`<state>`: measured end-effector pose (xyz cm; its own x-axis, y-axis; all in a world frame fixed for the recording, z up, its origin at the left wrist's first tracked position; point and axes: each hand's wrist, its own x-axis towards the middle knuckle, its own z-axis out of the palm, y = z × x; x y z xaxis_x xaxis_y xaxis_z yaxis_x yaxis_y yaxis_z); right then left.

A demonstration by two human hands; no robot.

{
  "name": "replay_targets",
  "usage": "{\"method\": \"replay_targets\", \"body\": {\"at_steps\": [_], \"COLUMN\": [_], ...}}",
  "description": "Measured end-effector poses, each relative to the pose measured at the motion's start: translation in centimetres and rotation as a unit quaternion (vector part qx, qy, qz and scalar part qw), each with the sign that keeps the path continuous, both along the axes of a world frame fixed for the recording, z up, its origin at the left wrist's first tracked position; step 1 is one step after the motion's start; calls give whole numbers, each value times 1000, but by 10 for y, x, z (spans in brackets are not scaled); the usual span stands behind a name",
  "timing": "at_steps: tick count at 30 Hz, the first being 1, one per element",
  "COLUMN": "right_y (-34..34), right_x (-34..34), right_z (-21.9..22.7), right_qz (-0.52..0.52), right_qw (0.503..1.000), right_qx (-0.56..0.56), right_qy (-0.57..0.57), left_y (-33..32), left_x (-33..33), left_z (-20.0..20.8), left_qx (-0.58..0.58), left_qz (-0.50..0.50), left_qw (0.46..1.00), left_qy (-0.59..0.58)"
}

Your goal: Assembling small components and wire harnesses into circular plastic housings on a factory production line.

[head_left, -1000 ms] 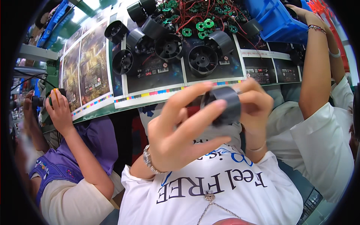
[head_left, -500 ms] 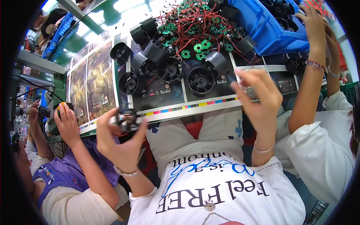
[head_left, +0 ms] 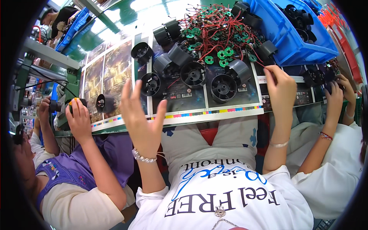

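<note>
My left hand (head_left: 142, 117) is raised over the front edge of the table, fingers spread and holding nothing. My right hand (head_left: 283, 87) pinches the end of a red wire (head_left: 259, 60) at the right of a tangled heap of red wires and green circuit boards (head_left: 223, 53). A lone black fan housing (head_left: 105, 103) lies left of my left hand. Between my hands and the heap sit several dark grey and black cylindrical fan housings (head_left: 193, 75), some with their bladed ends towards me. The nearest housing (head_left: 223, 88) is close to the table's front edge.
A blue crate (head_left: 303, 55) holding black housings stands at the back right. Printed sheets (head_left: 122, 63) cover the green tabletop. At the left, a co-worker's hand (head_left: 79, 119) rests on a black and yellow item; at the right, another co-worker's hands (head_left: 337, 94) handle a dark part.
My left hand has let go of the black fan housing, now on the table at the left, and opened. My right hand has moved right and closed on the red wire. The view has shifted.
</note>
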<state>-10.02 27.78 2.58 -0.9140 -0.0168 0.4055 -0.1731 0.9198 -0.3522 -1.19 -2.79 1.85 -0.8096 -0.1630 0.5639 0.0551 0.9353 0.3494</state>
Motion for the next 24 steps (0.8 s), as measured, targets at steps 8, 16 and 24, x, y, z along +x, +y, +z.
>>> {"method": "replay_targets", "body": {"at_steps": [8, 16, 24], "right_y": [-10, -64, -78], "right_x": [43, 94, 95], "right_z": [16, 13, 6], "right_qz": [121, 250, 371], "right_qw": [842, 764, 891], "right_qx": [-502, -576, -260], "right_qy": [153, -150, 22], "left_y": [1, 39, 53], "left_x": [-5, 20, 30], "left_z": [-21, 5, 0], "left_qx": [184, 175, 238], "left_qz": [-40, -117, -175], "left_qw": [978, 975, 955], "left_qy": [92, 74, 27]}}
